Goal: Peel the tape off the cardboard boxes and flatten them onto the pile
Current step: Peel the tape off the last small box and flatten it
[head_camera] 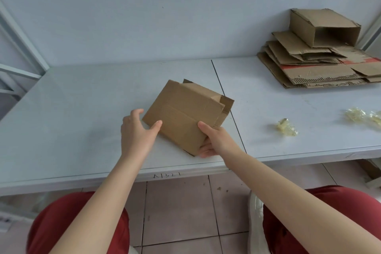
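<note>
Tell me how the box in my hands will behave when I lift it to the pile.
Likely light: the box looks like thin cardboard pressed nearly flat. It may flex or spring open, since loose flaps stick out at its far side. Probably not slippery: matte surface, and the right hand pinches a corner.

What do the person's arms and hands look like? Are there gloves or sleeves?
No gloves and no sleeves show. The left arm and right arm are bare all the way into view. No ring, watch or bracelet shows on the left hand or right hand. Below them are red trousers.
</note>
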